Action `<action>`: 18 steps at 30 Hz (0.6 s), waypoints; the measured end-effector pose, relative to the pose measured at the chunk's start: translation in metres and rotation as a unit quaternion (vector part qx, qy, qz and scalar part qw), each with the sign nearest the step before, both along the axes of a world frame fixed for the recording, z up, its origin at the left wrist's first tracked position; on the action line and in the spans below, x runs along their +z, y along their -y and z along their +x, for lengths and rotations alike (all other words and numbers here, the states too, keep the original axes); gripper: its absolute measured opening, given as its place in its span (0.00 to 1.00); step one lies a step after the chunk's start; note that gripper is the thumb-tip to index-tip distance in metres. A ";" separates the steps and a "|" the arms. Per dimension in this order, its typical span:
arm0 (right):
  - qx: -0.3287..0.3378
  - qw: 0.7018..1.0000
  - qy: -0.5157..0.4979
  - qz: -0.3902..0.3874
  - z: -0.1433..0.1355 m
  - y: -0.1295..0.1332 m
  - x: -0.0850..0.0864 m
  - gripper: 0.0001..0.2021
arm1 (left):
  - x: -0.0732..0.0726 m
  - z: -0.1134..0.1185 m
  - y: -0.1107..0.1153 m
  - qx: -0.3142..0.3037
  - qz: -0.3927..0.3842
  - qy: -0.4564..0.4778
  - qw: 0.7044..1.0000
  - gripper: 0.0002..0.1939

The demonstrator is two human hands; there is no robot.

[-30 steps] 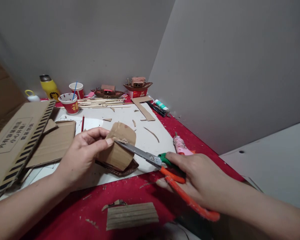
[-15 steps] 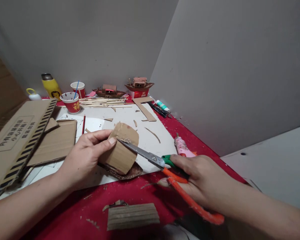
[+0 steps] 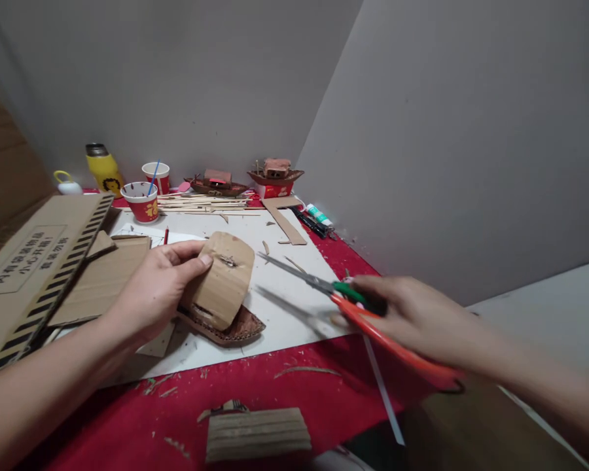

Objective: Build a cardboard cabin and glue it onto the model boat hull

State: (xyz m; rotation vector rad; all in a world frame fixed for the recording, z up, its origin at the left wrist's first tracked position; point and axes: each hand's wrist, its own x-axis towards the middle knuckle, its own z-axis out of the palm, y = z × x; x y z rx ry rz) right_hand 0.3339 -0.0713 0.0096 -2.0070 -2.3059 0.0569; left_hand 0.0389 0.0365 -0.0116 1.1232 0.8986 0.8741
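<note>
My left hand (image 3: 164,281) pinches the left edge of a cut piece of cardboard (image 3: 226,288) with rounded corners and a torn, scuffed spot near its upper middle. Under that piece lies a small brown cardboard boat hull (image 3: 243,327), partly covered, on the white board. My right hand (image 3: 397,317) is closed around the orange and green handles of a pair of scissors (image 3: 319,281). The blade tips point left and stand just right of the cardboard piece, apart from it. The scissors' handle end is a little blurred.
Two finished model boats (image 3: 276,171) stand at the back beside thin wooden sticks (image 3: 201,203). Red paper cups (image 3: 142,206) and a yellow bottle (image 3: 104,170) are at the back left. Large cardboard sheets (image 3: 24,275) lie left; a ridged cardboard strip (image 3: 258,435) is in front.
The scissors have come away from the cardboard piece and moved right. My left hand has shifted the piece slightly left, and more of the boat hull shows under it.
</note>
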 end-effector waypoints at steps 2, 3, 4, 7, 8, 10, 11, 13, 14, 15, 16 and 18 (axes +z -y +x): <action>-0.060 0.997 0.048 -0.019 -0.001 -0.026 -0.007 0.23 | 0.001 0.000 0.001 0.000 0.001 -0.006 1.000 0.12; -0.072 0.995 0.068 -0.014 -0.002 -0.040 -0.012 0.22 | 0.002 0.000 0.002 0.000 0.001 -0.007 1.000 0.11; -0.065 0.995 0.073 0.003 -0.005 -0.053 -0.017 0.21 | 0.002 0.000 0.003 0.001 0.001 -0.008 1.000 0.11; -0.020 0.998 0.065 0.013 -0.011 -0.084 -0.032 0.17 | 0.004 0.001 0.006 -0.001 0.000 -0.009 1.000 0.11; 0.000 0.998 0.060 0.015 -0.013 -0.090 -0.036 0.15 | 0.004 0.001 0.007 -0.003 -0.002 -0.009 1.000 0.12; 0.040 0.998 0.047 0.028 -0.016 -0.093 -0.038 0.11 | 0.004 0.002 0.009 -0.006 -0.006 -0.006 1.000 0.13; 0.056 0.997 0.039 0.042 -0.019 -0.092 -0.037 0.11 | 0.004 0.003 0.009 -0.008 -0.008 -0.003 1.000 0.14; 0.078 0.993 0.020 0.087 -0.028 -0.084 -0.031 0.11 | 0.004 0.004 0.010 -0.013 -0.013 0.005 1.000 0.13; 0.097 0.988 0.005 0.117 -0.034 -0.078 -0.026 0.12 | 0.003 0.004 0.011 -0.018 -0.017 0.010 1.000 0.13; 0.127 0.980 -0.015 0.150 -0.042 -0.073 -0.021 0.11 | 0.003 0.004 0.011 -0.026 -0.024 0.016 0.999 0.13; 0.206 0.954 -0.063 0.206 -0.050 -0.068 -0.016 0.11 | 0.003 0.004 0.012 -0.033 -0.032 0.024 0.999 0.12; 0.328 0.905 -0.094 0.252 -0.068 -0.063 -0.006 0.09 | 0.003 0.004 0.013 -0.043 -0.043 0.038 0.997 0.12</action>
